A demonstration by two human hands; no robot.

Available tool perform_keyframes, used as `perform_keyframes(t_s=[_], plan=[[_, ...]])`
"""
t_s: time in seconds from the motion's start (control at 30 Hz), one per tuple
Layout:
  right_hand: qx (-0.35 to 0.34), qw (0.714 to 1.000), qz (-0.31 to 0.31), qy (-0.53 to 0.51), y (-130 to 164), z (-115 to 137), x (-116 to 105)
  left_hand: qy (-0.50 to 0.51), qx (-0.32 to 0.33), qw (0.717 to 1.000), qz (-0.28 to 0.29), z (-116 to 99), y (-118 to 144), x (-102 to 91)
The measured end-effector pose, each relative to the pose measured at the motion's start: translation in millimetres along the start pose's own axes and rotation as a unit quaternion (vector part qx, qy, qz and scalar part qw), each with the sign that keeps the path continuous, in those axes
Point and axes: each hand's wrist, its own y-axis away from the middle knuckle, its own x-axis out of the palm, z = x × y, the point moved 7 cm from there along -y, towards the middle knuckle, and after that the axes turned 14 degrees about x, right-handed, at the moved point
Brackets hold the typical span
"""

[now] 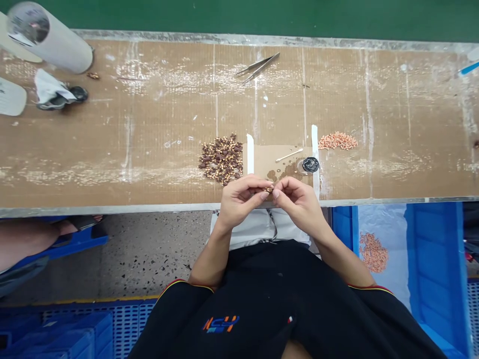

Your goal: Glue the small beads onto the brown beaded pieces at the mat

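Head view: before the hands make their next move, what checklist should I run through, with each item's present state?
1. Small piece held in the left hand: ok, at the fingertips.
2. Right hand gripping it too: cannot tell; its fingertips are right beside the piece.
3. Cotton swab clear of both hands: ok, lying beyond them.
4. Work surface between the white strips unstained: not ok, dark blotches show.
5. Dark-and-gold pile apart from the orange pile: ok, on opposite sides of the strips.
6. Tweezers out of the hands' way: ok, towards the far edge.
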Motion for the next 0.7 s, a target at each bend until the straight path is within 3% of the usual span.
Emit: perform_keyframes(t_s=[0.23, 0.7], plan=[[-0.036, 0.995, -0.057, 0.073, 1, 4, -5, 0.013, -0.037, 0.999, -0.005, 4, 1, 0.7], [-0.035, 0.995, -0.047, 0.086, 0, 3, -3, 0.066, -0.082, 0.994, 0.003, 9, 4, 2.3]])
